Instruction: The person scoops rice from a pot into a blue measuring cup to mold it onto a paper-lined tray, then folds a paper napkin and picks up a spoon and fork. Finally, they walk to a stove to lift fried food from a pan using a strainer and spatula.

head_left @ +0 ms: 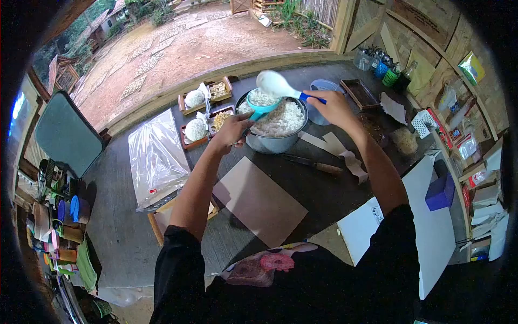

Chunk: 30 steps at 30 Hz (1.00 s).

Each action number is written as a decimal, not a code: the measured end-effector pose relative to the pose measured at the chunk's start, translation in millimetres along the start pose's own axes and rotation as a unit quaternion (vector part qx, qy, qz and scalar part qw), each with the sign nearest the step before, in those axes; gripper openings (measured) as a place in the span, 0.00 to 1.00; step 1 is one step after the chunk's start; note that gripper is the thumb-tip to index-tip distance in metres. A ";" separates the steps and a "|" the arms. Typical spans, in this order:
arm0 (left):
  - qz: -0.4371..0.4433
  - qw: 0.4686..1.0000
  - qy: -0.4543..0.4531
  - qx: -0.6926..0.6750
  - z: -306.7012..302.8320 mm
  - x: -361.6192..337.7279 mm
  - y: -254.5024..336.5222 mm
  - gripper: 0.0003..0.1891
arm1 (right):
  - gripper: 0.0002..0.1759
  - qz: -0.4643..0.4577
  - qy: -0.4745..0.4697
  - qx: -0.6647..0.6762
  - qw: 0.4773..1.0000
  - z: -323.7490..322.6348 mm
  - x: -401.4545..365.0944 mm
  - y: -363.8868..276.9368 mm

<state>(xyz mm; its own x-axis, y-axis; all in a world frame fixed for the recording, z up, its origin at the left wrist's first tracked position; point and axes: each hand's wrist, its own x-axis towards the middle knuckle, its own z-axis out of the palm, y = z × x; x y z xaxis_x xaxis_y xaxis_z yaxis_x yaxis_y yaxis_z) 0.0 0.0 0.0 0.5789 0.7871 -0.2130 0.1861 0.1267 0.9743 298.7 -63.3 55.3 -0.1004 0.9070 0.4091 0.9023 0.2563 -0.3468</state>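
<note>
My left hand (232, 132) is closed round the handle of a small teal scoop (263, 110), whose cup holds white rice. The scoop hangs over a grey metal pot (272, 144) full of cooked rice (290, 119). In my right hand (333, 112) is a rice paddle (276, 85) with a white blade and blue handle, its blade just above the scoop. Left of the pot sit two wooden trays, each with a rice mound (195, 130) and some brownish food (220, 119). A knife (313, 163) lies in front of the pot.
A brown paper sheet (261, 201) and clear plastic sheets (156, 154) lie on the dark table (121, 232). Behind the pot are a clear bluish container (319, 120) and a dark wooden tray (360, 94). Paper strips (337, 148) lie at right, near a white board (415, 216).
</note>
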 end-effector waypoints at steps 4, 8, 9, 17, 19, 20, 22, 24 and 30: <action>0.007 0.999 0.034 0.010 14.9 -5.6 5.2 0.26 | 0.15 0.037 -0.016 0.037 0.998 -8.1 -4.8 7.6; 0.009 0.999 0.023 0.033 11.7 0.2 -5.2 0.26 | 0.16 0.029 -0.003 -0.053 0.998 -8.7 -8.7 -5.4; 0.010 0.999 0.024 0.035 10.3 -1.1 -4.2 0.26 | 0.16 0.028 -0.001 -0.052 0.998 -8.9 -6.4 -3.7; 0.014 0.994 0.054 0.091 -5.9 -11.7 0.6 0.25 | 0.16 0.089 0.013 -0.074 0.993 5.2 -7.2 -1.6; 0.021 0.994 0.069 0.084 -11.1 -12.2 -2.2 0.25 | 0.16 0.083 0.022 -0.090 0.992 12.0 -7.5 -6.2; 0.027 0.993 0.084 0.076 -13.0 -12.4 -4.4 0.25 | 0.15 0.085 0.005 -0.153 0.985 17.2 -6.4 -7.7; 0.019 0.993 0.089 0.075 -14.9 -11.6 -7.6 0.25 | 0.14 0.084 -0.012 -0.215 0.973 33.0 -5.6 -4.9; 0.017 0.992 0.097 0.075 -16.2 -12.8 -4.5 0.24 | 0.12 0.026 -0.007 -0.282 0.959 55.4 -1.7 2.4; 0.011 0.992 0.096 0.080 -19.2 -17.9 -6.2 0.23 | 0.13 -0.003 -0.095 -0.256 0.962 57.9 -6.8 -8.9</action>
<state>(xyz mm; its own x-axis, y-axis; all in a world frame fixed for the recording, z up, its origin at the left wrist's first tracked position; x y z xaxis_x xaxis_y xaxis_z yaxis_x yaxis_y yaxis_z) -26.8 -3.2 -0.8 0.4252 0.8911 -0.1587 0.3080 0.0224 0.9511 267.0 -52.3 6.7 -0.1376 0.9631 0.2313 0.9848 0.1080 0.1362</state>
